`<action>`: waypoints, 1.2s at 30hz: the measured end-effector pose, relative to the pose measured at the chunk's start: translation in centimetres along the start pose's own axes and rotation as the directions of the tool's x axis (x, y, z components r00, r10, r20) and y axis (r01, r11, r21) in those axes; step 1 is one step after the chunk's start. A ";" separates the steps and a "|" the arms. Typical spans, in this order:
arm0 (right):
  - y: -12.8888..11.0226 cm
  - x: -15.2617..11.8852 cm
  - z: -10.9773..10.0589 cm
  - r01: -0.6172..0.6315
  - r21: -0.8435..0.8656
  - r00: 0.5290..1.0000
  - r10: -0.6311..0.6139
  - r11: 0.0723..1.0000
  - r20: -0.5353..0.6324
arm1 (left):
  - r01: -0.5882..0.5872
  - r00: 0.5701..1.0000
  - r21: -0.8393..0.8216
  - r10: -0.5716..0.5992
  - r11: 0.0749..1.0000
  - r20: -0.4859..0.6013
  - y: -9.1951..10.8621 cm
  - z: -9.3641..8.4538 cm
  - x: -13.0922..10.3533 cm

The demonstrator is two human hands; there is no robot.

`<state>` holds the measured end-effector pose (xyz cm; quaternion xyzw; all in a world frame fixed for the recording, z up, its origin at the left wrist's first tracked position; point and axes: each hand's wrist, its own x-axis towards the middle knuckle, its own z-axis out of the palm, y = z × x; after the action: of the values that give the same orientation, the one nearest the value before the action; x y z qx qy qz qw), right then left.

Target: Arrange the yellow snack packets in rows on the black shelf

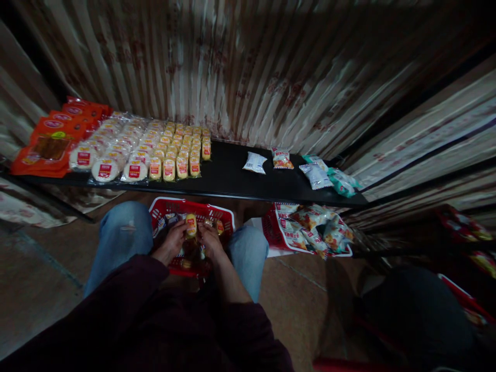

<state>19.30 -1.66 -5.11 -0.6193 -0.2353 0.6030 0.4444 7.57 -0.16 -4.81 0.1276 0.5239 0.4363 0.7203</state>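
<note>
Between my knees stands a red shopping basket (228,217), its rim edged in white. Over it, my left hand (175,241) and my right hand (210,239) hold a small wrapped snack cake (191,225), yellow with a red label, upright from its two sides. Both sets of fingers are closed around its edges. More wrapped cakes (219,227) lie in the basket under and beside my hands, partly hidden. On the black shelf (228,175) ahead, rows of like yellow cakes (169,168) stand beside round white wrapped cakes (106,168).
Orange snack packets (50,142) lie at the shelf's left end. Several small bags (315,175) are spread along its right half. A second red basket (272,227) full of snack bags (310,227) stands right of my knee. Patterned curtain (232,67) hangs behind the shelf.
</note>
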 end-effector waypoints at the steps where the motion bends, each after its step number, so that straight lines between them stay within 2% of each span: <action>1: 0.0 -0.2 0.1 -0.048 0.026 0.999 0.048 0.999 0.006 | -0.002 1.000 -0.004 0.002 1.000 0.000 -0.1 -0.2 0.1; 4: -0.2 -0.6 0.4 -0.173 0.068 0.985 0.174 0.982 -0.006 | 0.004 1.000 -0.027 -0.005 1.000 -0.024 -0.4 -0.7 0.3; 7: -0.1 -0.7 0.6 -0.207 0.088 0.978 0.204 0.974 0.048 | 0.026 0.999 -0.026 -0.027 0.999 -0.043 -0.5 -0.9 0.3; 9: 0.0 -0.6 0.6 -0.183 0.110 0.982 0.176 0.977 0.073 | 0.023 0.999 0.004 -0.022 1.000 -0.047 -0.5 -0.9 0.2; 14: 0.2 -0.3 0.2 -0.076 0.086 0.996 0.081 0.993 -0.048 | -0.045 0.999 0.072 0.046 0.996 -0.015 -0.1 -1.3 -0.4; 19: -0.2 -0.6 -0.1 0.042 0.029 0.998 -0.043 0.999 0.036 | -0.075 0.997 0.089 0.078 0.993 -0.028 0.5 -2.3 -1.0; 22: -0.2 -0.9 -0.1 0.042 0.036 0.999 -0.043 0.998 0.028 | -0.050 0.998 0.070 0.052 0.996 -0.028 0.4 -2.8 -1.1; 26: -0.2 -1.1 0.2 0.033 0.175 0.999 -0.028 0.984 -0.036 | -0.025 0.999 -0.011 0.025 1.000 -0.027 0.0 -3.0 -1.6; 30: -0.2 -1.8 0.8 -0.013 0.312 1.000 0.010 0.950 0.013 | -0.009 1.000 -0.061 0.009 0.998 0.013 0.0 -2.9 -2.5; 33: 0.2 -2.5 1.2 -0.028 0.260 0.998 0.010 0.965 0.069 | 0.063 0.997 -0.078 -0.058 0.995 0.056 0.1 -2.9 -3.1; 36: 0.5 -3.1 1.3 0.007 0.145 0.996 -0.020 0.989 0.087 | 0.100 0.994 -0.044 -0.098 0.994 0.038 0.0 -3.0 -3.4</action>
<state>17.39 -4.11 -3.71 -0.5566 -0.2145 0.6420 0.4816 4.71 -3.52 -3.88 0.0927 0.5064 0.4096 0.7531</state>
